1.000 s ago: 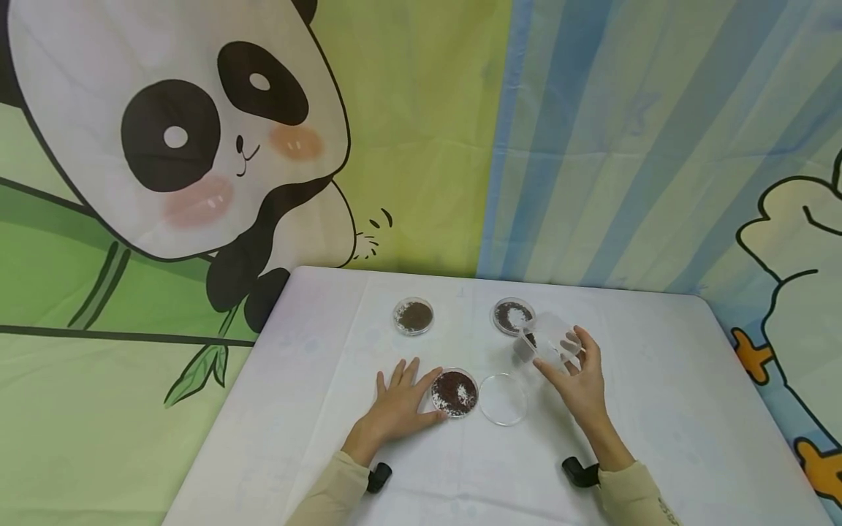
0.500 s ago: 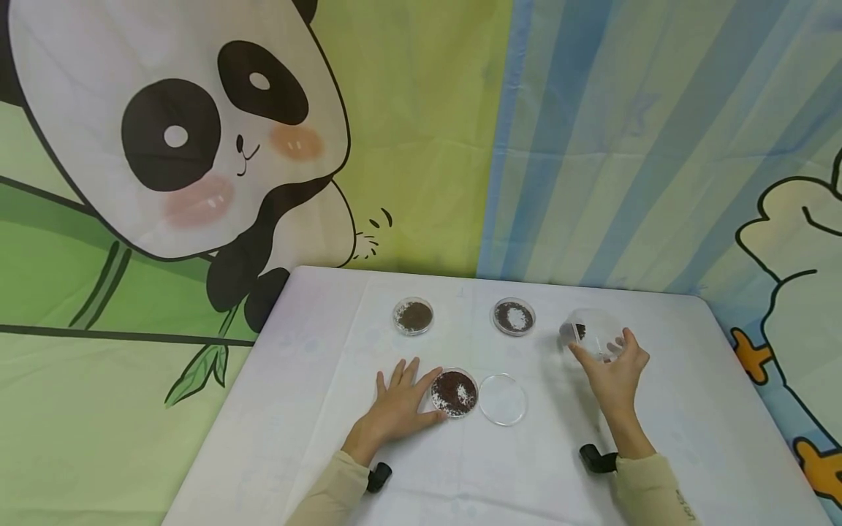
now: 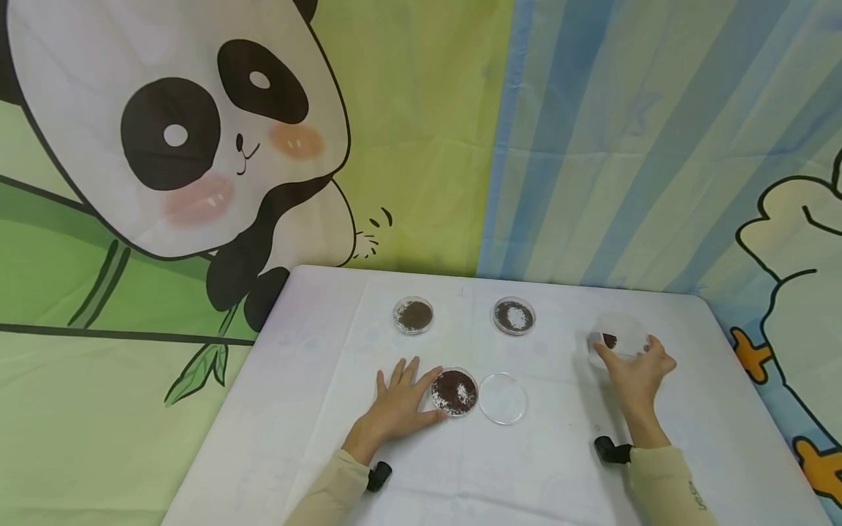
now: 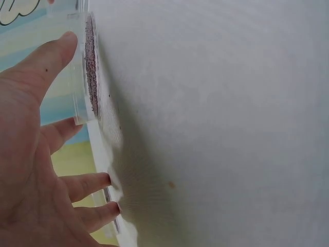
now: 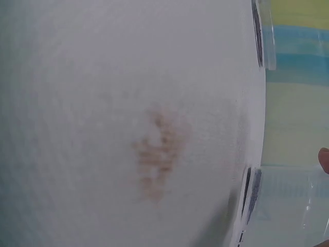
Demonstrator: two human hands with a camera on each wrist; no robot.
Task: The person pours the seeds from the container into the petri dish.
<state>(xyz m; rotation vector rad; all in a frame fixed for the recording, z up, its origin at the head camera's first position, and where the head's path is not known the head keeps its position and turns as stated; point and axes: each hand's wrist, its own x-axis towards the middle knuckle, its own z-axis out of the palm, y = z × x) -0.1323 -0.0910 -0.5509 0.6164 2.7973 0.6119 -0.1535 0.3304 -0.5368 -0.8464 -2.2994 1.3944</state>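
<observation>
My left hand point(image 3: 397, 410) lies at the near petri dish point(image 3: 454, 392), which holds dark reddish-brown grains with white showing through. In the left wrist view, the thumb and index finger point(image 4: 61, 135) grip the dish's rim from opposite sides, while the other fingers spread over the tabletop. Further right, my right hand point(image 3: 638, 376) holds a clear plastic container point(image 3: 626, 332) between thumb and fingers, with a small dark patch of grains seen in it. The right wrist view has only part of this container point(image 5: 285, 206) and a fingertip point(image 5: 324, 159).
A clear round lid point(image 3: 503, 399) lies right beside the near dish. Two more petri dishes with dark grains stand further back, one at left point(image 3: 414, 315) and one at right point(image 3: 514, 316). The white table point(image 3: 717, 409) ends at a printed curtain point(image 3: 421, 139).
My right hand has moved right with the clear container, from beside the back right dish toward the table's right side, and lowered it. My left hand and the near dish stay still.
</observation>
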